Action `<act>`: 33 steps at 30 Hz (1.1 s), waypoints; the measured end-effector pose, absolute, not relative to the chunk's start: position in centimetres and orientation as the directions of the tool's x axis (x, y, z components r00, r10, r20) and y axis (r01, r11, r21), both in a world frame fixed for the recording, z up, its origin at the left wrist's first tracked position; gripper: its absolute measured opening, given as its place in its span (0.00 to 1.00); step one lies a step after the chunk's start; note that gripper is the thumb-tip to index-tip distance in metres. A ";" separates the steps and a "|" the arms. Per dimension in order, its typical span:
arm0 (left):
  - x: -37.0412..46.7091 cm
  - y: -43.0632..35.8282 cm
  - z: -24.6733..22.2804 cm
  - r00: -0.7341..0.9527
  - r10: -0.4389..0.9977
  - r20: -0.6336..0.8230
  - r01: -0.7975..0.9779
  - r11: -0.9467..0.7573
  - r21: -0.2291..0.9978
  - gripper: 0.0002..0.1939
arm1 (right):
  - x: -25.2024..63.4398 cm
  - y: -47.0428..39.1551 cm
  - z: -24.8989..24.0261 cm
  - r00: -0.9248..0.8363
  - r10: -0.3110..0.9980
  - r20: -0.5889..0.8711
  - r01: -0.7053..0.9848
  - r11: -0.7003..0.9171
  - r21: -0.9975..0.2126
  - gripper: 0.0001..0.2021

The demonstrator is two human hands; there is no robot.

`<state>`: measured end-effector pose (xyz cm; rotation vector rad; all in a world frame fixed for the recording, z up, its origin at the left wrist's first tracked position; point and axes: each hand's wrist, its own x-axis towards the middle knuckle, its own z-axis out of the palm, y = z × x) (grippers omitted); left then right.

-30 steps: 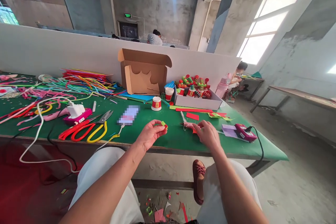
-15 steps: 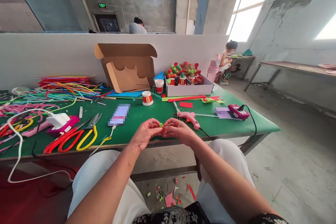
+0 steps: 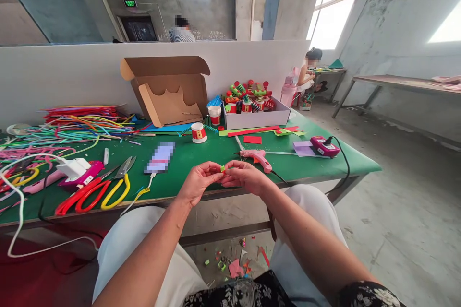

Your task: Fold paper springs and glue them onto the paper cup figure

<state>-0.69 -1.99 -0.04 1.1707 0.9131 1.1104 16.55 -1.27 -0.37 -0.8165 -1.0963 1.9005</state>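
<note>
Between my fingertips is a small green and red paper piece, held just over the near edge of the green table. My left hand pinches it from the left. From the right, my right hand pinches it too, its fingers covering most of the red part. Just beyond my right hand lies a pink glue gun with its cord trailing to the table edge. A red paper rectangle rests behind the glue gun. Farther back, a red and white paper cup stands upside down with green coiled strips at its sides.
At left lie scissors with yellow and red handles, a phone, a white charger and a heap of pipe cleaners. An open cardboard box and a white box of paper figures stand behind. Scraps litter the floor.
The view has shifted slightly, so the table's things sit a little farther left. Both hands stay together, and the green part of the paper piece has turned slightly between the fingers.
</note>
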 end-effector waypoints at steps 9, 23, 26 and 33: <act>-0.6 -2.1 0.2 0.232 0.971 0.058 -0.154 -0.022 0.988 0.13 | 17.2 -1.0 -0.6 -0.548 0.816 -0.184 -0.354 -0.425 -0.833 0.09; -0.1 -2.0 0.1 0.242 0.967 0.082 -0.084 -0.063 0.994 0.15 | 16.7 -1.1 -0.1 -0.466 0.850 -0.248 -0.333 -0.427 -0.841 0.13; -0.1 -2.0 0.2 0.239 0.968 0.071 -0.078 -0.053 0.996 0.15 | 16.7 -1.1 -0.2 -0.461 0.849 -0.257 -0.314 -0.427 -0.848 0.11; -0.3 -1.8 -0.2 0.212 0.977 0.040 -0.128 -0.013 0.992 0.16 | 16.9 -1.3 0.1 -0.486 0.842 -0.234 -0.331 -0.426 -0.842 0.06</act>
